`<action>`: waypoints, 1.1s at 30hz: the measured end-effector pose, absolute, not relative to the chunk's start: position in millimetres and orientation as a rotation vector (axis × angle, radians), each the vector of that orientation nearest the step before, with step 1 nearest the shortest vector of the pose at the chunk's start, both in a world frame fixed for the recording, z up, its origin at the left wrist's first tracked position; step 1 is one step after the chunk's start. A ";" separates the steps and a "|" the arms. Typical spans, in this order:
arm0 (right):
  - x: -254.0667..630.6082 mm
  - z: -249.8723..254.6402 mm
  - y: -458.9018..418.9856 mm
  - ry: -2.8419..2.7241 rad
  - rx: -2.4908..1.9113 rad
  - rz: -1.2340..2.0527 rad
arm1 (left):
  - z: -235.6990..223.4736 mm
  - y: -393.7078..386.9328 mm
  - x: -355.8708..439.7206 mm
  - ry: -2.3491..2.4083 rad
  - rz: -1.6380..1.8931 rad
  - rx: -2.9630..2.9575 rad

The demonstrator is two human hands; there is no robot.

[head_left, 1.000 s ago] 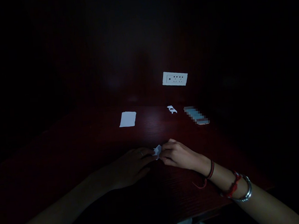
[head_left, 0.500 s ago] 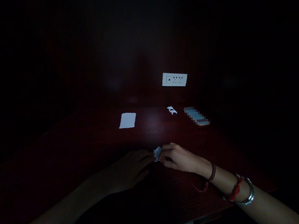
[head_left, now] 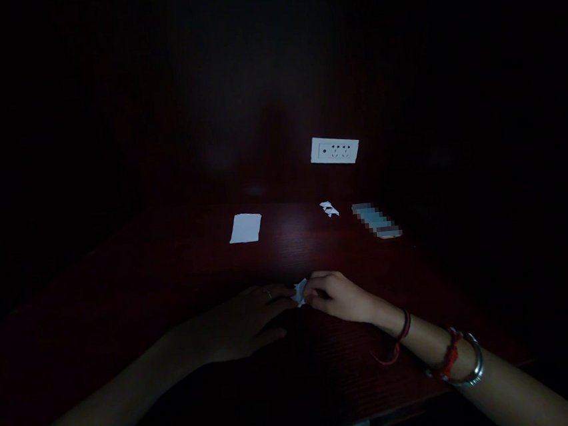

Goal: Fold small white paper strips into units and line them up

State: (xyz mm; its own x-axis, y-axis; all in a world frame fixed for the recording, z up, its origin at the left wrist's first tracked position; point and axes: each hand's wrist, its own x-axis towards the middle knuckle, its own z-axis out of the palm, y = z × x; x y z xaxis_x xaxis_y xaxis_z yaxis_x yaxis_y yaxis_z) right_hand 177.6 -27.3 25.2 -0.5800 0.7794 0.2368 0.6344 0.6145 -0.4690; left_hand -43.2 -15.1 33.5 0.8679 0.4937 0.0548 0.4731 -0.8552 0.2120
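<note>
- Change since the earlier frame: whole view slid a little sideways; gap between right thumb and forefinger more open than in the first frame; sheets, scraps and phone unmoved relative to one another.
- Small white paper piece (head_left: 298,294), angular, apparently folded: at the near part of the dark red counter (head_left: 288,256), between the two hands.
- Left hand (head_left: 244,324), in shadow, ring on one finger: fingers spread, not closed round anything, tips on the piece's left side, thumb apart.
- Right hand (head_left: 345,299), better lit: fingers curled, apparently pinching the piece's right edge; exact contact hidden.
- White paper sheets (head_left: 245,228): flat, beyond the left hand, untouched.
- White paper scraps (head_left: 329,209): irregular, beyond the right hand, untouched.
- Phone (head_left: 376,221), screen pixelated: lying just right of the scraps.
- Wall socket (head_left: 335,150): pale, mounted above the scraps.
- Step in hand, as judged: steadying and shaping the small piece, perhaps along a crease.
- Call of the next move, as judged: left fingertips to anchor the paper, right fingers to align the edge before pressing; poor light and small size make slipping or a skewed fold likely.
</note>
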 end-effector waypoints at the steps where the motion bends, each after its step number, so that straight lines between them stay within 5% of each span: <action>1: 176.9 24.9 -27.4 -2.407 -1.136 0.465 | 34.1 -15.3 -43.3 0.748 0.150 2.846; 33: 176.5 26.4 -26.4 -2.240 -1.350 0.598 | 43.8 -17.9 -40.8 0.683 0.127 2.874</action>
